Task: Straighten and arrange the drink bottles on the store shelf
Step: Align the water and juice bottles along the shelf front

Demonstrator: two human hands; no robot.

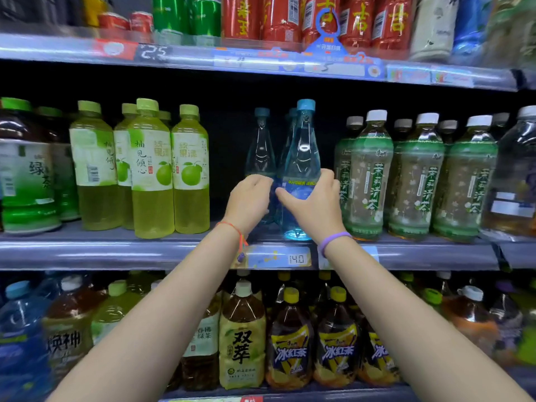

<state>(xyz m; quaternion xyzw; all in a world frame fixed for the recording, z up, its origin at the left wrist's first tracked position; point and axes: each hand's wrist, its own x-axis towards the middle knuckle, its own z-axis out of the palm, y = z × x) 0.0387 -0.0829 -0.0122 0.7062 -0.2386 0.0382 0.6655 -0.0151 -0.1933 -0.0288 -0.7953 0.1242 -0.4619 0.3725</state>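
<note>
On the middle shelf (116, 250) stand clear blue-capped bottles. The front one (303, 146) is upright near the shelf edge, and my right hand (313, 204) grips it around its blue label. A second blue-capped bottle (261, 146) stands further back to the left, and my left hand (249, 198) curls round its lower part. At least one more blue cap shows behind the front bottle. Both forearms reach up from below.
Yellow-green pomelo drink bottles (150, 169) stand left of the blue ones, with a dark gap between. Green-labelled jasmine tea bottles (371, 175) crowd the right. Red cans (278, 18) fill the upper shelf. Tea bottles (242, 338) line the lower shelf.
</note>
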